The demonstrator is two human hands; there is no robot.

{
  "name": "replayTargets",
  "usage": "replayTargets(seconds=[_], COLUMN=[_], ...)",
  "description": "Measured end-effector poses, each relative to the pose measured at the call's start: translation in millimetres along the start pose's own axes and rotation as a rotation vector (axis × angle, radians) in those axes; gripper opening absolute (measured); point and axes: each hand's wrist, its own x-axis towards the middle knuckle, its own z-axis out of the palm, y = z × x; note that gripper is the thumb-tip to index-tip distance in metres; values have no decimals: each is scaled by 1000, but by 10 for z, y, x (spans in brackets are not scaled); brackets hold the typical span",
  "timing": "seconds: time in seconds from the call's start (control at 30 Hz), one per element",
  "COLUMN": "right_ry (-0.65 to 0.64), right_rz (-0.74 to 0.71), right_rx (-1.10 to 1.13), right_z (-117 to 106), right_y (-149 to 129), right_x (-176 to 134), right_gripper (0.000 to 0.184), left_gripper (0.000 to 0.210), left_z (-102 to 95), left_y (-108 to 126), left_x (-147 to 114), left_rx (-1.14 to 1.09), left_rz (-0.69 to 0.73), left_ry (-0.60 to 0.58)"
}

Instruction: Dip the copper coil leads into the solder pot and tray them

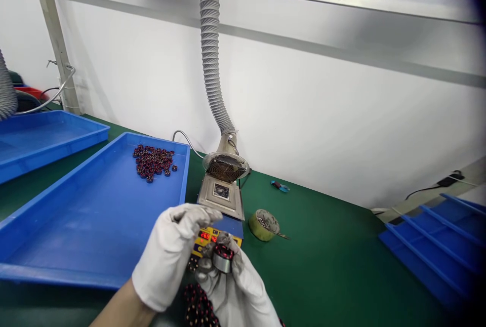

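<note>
My right hand (237,284), in a white glove with grey-stained fingertips, grips a small wound coil (222,257) with a silver rim and dark red and black windings. My left hand (170,248), gloved too, is just to its left, fingers bent and pressed together; whatever they may hold cannot be made out. Behind both hands stands a blue and yellow heating unit (230,225) with lit red digits, partly covered by the fingers. Its metal top plate has a square solder bath (221,192). More dark coils (199,307) lie in a heap below my hands.
A large blue tray (94,226) on the left carries a pile of small coils (154,161); another blue tray (49,137) is beyond it. A fume hose (211,48) hangs over the bath. Rightward are a round tin (261,228), small cutters (280,186) and stacked blue trays (436,246).
</note>
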Motion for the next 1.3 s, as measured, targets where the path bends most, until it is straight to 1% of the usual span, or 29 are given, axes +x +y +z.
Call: replayTargets(seconds=[0.03,0.07,0.17,0.2,0.23,0.3,0.37,0.43,0.47,0.53,0.57,0.6,0.67,0.7,0.73,0.8,0.87,0.93,0.97,1.0,1.03,1.07,1.1,1.13,1.17,1.2,1.23,1.27,1.3], right_ry=[3,7,9,8,0,-31,-59,-63,-52,-30,-18,-6,14,23,42,106,192,258,284,322,369,420,468,504,524,525,517,507,501], right_rz=[1,-3,-3,-1,9,42,60,59,51,50,49,44,38,35,11,-92,-248,-374,-435,-533,-657,-789,-906,-986,-1023,-1024,-1033,-1067,-1129], right_rx=[2,2,-14,-21,-31,-61,-83,-88,-83,-83,-86,-90,-94,-99,-114,-161,-209,-226,-234,-263,-314,-382,-461,-544,-619,-674,-720,-767,-820], right_z=[-14,-27,-62,-72,-82,-104,-130,-156,-167,-186,-194,-200,-207,-205,-198,-166,-104,-15,37,91,143,190,227,250,259,253,234,205,169], right_y=[-10,-22,-72,-94,-117,-157,-174,-158,-142,-107,-95,-88,-91,-97,-103,-110,-103,-87,-75,-61,-44,-21,6,37,71,104,133,155,165], right_x=[6,14,50,64,80,108,124,122,115,99,92,88,90,96,104,118,114,80,54,22,-13,-49,-85,-118,-147,-168,-181,-186,-182], right_gripper=[10,11,9,7,5,8,14,10,6,3,4,4,2,2,3,5,9,17,23,28,31,33,33,31,30,29,27,24,21], left_gripper=[13,9,19,20,19,17,12,6,4,4,7,12,20,22,23,25,23,15,11,9,9,14,23,33,40,41,35,25,17], left_z=[-34,-64,-95,-85,-67,-28,-5,-16,-33,-76,-92,-102,-92,-75,-55,-22,-23,-57,-76,-89,-92,-79,-51,-10,40,92,142,183,210], left_y=[42,91,215,229,228,186,133,112,119,163,191,216,239,233,217,166,115,91,90,96,105,113,117,113,97,68,27,-24,-78], left_x=[10,18,23,19,13,-6,-29,-50,-57,-54,-45,-33,-10,-4,-6,-32,-81,-124,-134,-133,-123,-105,-84,-65,-52,-46,-47,-54,-64], left_rx=[22,86,358,400,391,286,134,-16,-77,-100,-48,36,218,278,313,328,291,218,178,149,125,102,83,74,75,74,53,8,-63], left_rz=[8,-5,-100,-109,-104,-86,-87,-71,-36,15,9,-27,-133,-154,-139,-36,92,193,231,240,213,143,36,-88,-201,-273,-306,-300,-262], left_ry=[-6,-47,-303,-366,-392,-392,-347,-278,-224,-137,-131,-150,-265,-327,-366,-365,-298,-248,-221,-186,-157,-142,-159,-212,-279,-330,-349,-330,-285])
